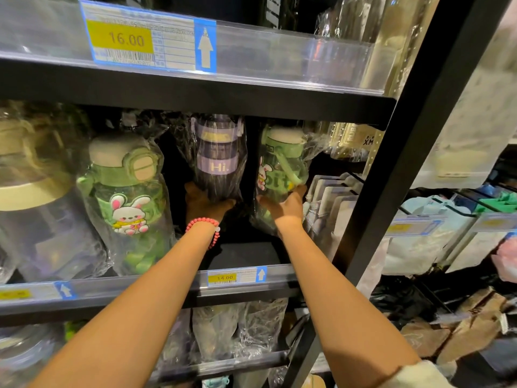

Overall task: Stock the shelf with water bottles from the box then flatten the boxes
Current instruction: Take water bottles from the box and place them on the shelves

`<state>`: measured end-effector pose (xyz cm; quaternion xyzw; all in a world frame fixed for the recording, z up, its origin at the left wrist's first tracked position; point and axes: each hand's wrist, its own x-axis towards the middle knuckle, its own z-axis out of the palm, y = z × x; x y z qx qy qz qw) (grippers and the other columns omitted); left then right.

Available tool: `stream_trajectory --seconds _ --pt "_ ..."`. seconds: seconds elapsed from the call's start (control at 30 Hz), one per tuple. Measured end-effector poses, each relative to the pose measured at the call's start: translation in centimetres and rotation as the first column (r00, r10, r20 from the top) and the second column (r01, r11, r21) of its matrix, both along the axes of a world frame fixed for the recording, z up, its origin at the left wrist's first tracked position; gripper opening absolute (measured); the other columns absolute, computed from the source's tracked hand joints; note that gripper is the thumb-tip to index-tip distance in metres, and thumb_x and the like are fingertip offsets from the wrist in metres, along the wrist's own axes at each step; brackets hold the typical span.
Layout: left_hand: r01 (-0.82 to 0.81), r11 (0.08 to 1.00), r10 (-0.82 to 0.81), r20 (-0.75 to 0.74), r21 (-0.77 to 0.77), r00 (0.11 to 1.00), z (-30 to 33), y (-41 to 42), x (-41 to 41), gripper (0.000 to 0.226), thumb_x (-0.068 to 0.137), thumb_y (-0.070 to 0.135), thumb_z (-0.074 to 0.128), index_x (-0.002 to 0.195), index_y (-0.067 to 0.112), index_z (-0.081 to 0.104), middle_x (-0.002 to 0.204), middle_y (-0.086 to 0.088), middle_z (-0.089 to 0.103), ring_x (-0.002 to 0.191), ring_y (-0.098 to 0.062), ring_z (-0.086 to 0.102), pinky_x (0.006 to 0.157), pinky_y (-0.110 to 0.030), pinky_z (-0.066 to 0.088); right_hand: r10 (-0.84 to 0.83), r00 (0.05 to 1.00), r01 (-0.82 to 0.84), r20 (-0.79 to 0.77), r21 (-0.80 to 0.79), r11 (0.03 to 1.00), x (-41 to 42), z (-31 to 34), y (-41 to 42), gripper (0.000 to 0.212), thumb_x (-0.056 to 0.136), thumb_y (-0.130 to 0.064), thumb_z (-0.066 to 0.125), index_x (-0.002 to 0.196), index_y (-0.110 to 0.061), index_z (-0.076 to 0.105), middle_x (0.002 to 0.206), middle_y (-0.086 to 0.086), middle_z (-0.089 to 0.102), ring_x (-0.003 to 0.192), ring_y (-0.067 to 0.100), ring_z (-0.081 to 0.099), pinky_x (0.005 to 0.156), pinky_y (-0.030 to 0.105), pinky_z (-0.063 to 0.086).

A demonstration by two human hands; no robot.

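Bottle [216,161] marked "Hi.", perhaps purple

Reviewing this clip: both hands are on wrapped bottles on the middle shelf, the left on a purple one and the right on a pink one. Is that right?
Not quite. The head view shows the right hand holding a green bottle with a rabbit sticker, not a pink one. The rest stands: the left hand holds the purple bottle, both plastic-wrapped, on the middle shelf.

A blue price tag [148,37] reading 16.00 hangs far left, overhead. A smaller tag [237,276] reading 14.00 sits on the near rail. White packets [330,197] hang on hooks right. Black bag [400,298] low right.
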<state>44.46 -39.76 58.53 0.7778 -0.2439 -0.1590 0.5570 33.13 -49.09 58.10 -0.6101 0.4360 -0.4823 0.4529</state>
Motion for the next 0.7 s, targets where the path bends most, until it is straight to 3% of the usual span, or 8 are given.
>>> stream_trajectory --seconds 0.07,0.13,0.2,0.37,0.53,0.7 --pt "0.003 1.000 -0.003 0.034 -0.009 0.999 -0.2 -0.5 0.6 0.099 0.063 0.035 0.085 0.139 0.011 0.026 0.141 -0.015 0.042 0.125 -0.037 0.044 0.102 -0.044 0.040 -0.043 0.999 0.043 0.001 -0.034 0.998 0.4 -0.2 -0.2 0.086 0.065 -0.006 0.084 0.133 0.003 0.033 0.127 0.017 0.051 0.113 0.025 0.052 0.083 0.016 0.039" --pt "0.015 1.000 -0.016 0.022 0.024 1.000 -0.4 -0.4 1.2 0.100 0.064 0.034 0.085 0.139 0.008 0.025 0.139 -0.017 0.041 0.124 -0.038 0.044 0.102 -0.045 0.040 -0.060 0.998 0.059 -0.016 -0.068 0.996 0.9 -0.2 0.3 0.090 0.065 -0.011 0.085 0.136 0.003 0.030 0.129 0.019 0.050 0.118 0.030 0.050 0.097 0.031 0.041" --pt "0.034 0.998 -0.034 -0.005 0.054 0.999 -0.4 -0.3 1.3 0.098 0.066 0.034 0.082 0.140 0.004 0.025 0.140 -0.019 0.040 0.125 -0.039 0.043 0.103 -0.047 0.039 -0.068 0.997 0.065 -0.028 -0.094 0.993 1.0 -0.3 0.4 0.090 0.065 -0.018 0.085 0.134 0.001 0.032 0.128 0.020 0.050 0.118 0.034 0.050 0.099 0.038 0.041" --pt "0.055 0.998 -0.051 0.106 -0.035 0.993 0.0 0.2 1.1 0.102 0.067 0.023 0.083 0.142 0.004 0.017 0.144 -0.016 0.036 0.131 -0.034 0.038 0.105 -0.036 0.033 -0.021 0.992 0.012 -0.128 -0.068 0.998 0.3 -0.1 0.0 0.098 0.065 -0.027 0.086 0.140 -0.003 0.027 0.134 0.017 0.048 0.122 0.032 0.048 0.098 0.038 0.042" --pt "0.050 0.998 -0.054 0.077 0.047 0.996 0.6 0.5 0.8 0.112 0.068 0.027 0.082 0.147 0.004 0.006 0.147 -0.018 0.033 0.132 -0.036 0.037 0.106 -0.038 0.033 0.012 0.991 -0.016 -0.132 -0.031 0.999 0.0 0.3 0.0 0.112 0.062 -0.026 0.089 0.146 -0.003 0.019 0.143 0.015 0.040 0.130 0.030 0.041 0.104 0.035 0.038" --pt "0.002 0.996 -0.011 0.101 0.090 0.995 1.0 1.2 0.3 0.106 0.070 0.031 0.081 0.146 0.003 0.012 0.146 -0.019 0.033 0.132 -0.036 0.037 0.104 -0.039 0.036 -0.022 0.998 0.020 -0.066 -0.032 0.999 -0.4 0.9 0.3 0.096 0.063 -0.022 0.087 0.140 -0.004 0.031 0.136 0.015 0.047 0.125 0.029 0.047 0.100 0.032 0.039"
